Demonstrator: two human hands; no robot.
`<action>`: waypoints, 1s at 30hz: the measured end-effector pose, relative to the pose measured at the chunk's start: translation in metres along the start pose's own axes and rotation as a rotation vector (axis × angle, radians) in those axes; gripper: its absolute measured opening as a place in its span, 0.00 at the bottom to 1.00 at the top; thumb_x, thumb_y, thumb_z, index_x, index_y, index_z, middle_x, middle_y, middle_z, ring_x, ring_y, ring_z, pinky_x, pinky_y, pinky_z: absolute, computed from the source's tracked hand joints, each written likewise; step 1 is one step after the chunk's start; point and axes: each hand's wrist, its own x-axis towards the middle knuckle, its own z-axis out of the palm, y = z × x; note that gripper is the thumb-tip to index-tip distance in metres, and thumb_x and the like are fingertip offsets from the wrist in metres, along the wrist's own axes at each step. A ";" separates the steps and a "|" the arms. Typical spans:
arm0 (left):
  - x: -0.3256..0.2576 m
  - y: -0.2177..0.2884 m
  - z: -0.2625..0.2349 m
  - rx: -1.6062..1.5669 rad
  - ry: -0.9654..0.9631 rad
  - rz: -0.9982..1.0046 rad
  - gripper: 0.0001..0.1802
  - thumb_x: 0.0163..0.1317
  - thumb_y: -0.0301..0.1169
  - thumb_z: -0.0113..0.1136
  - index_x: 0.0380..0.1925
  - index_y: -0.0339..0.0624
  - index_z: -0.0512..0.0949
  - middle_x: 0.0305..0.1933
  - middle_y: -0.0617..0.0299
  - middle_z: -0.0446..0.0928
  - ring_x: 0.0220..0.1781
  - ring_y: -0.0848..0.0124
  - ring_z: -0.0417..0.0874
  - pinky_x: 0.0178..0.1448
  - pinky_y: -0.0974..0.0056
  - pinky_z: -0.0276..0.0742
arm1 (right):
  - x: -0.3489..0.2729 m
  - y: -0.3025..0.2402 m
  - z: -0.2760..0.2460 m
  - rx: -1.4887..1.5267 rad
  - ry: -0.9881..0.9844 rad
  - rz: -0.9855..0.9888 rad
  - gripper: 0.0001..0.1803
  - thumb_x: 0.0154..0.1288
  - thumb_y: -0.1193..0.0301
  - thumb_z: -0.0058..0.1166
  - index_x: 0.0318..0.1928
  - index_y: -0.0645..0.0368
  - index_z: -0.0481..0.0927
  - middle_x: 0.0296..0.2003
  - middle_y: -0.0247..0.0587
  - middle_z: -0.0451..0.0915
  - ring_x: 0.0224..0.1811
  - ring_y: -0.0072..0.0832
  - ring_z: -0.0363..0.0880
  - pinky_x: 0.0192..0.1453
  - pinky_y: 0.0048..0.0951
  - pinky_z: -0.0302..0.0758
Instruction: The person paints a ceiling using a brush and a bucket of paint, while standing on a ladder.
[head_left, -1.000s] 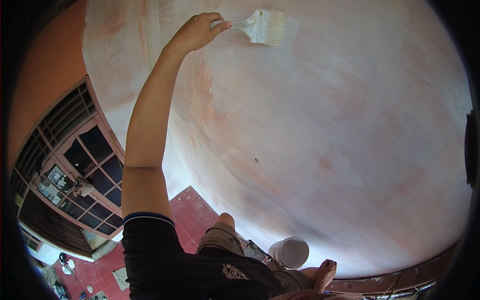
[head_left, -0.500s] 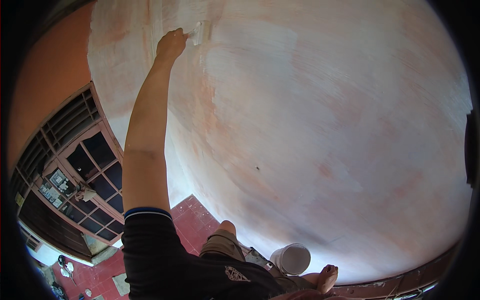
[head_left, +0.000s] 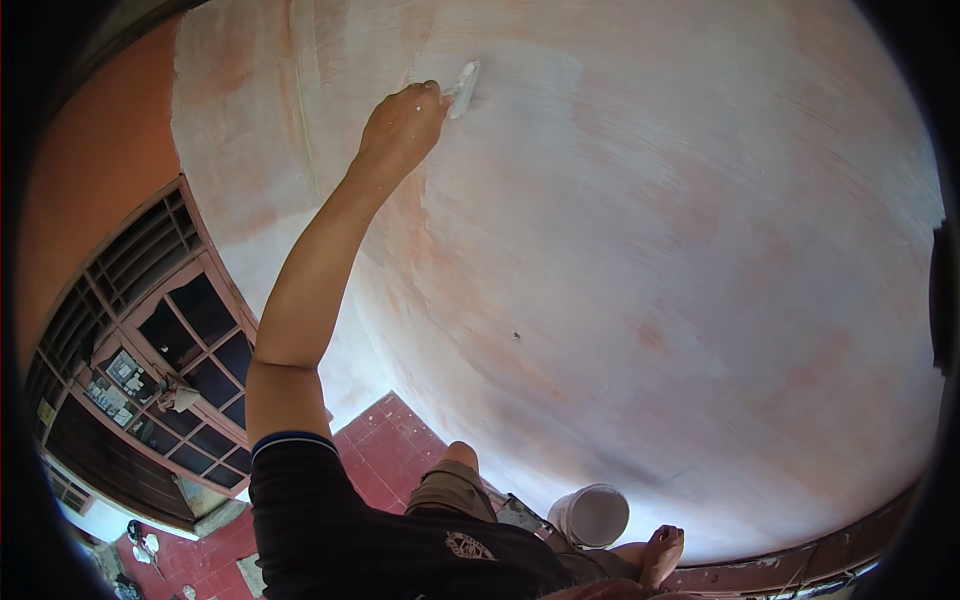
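Paintbrush (head_left: 464,90) at wall (head_left: 650,250); bucket (head_left: 564,521) below, door (head_left: 208,348) left.

Soft light is brightest along the lower edge of the wall (head_left: 680,250), which fisheye distortion visibly curves.

Left arm (head_left: 325,265): raised | elbow (head_left: 288,350): slightly bent | left hand (head_left: 405,122): curled in grip
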 end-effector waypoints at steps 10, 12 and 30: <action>-0.007 -0.011 -0.035 -0.502 -0.078 -0.015 0.22 0.74 0.49 0.59 0.47 0.39 0.85 0.25 0.61 0.76 0.28 0.71 0.72 0.36 0.62 0.70 | -0.002 0.019 0.014 -0.013 -0.037 -0.018 0.08 0.64 0.75 0.55 0.29 0.68 0.80 0.31 0.55 0.79 0.32 0.52 0.78 0.39 0.50 0.74; 0.002 -0.027 -0.023 -0.486 -0.066 0.036 0.22 0.74 0.49 0.60 0.47 0.40 0.85 0.26 0.62 0.76 0.28 0.72 0.72 0.36 0.63 0.70 | -0.004 0.020 0.012 -0.016 -0.042 -0.033 0.08 0.64 0.75 0.55 0.30 0.68 0.80 0.31 0.55 0.79 0.32 0.52 0.78 0.39 0.50 0.74; 0.027 -0.172 0.072 0.050 0.015 -0.255 0.21 0.77 0.43 0.51 0.45 0.32 0.80 0.47 0.38 0.85 0.49 0.42 0.86 0.54 0.43 0.81 | 0.000 0.013 0.014 -0.069 -0.076 0.010 0.07 0.63 0.75 0.56 0.30 0.66 0.81 0.32 0.53 0.79 0.34 0.51 0.79 0.41 0.50 0.75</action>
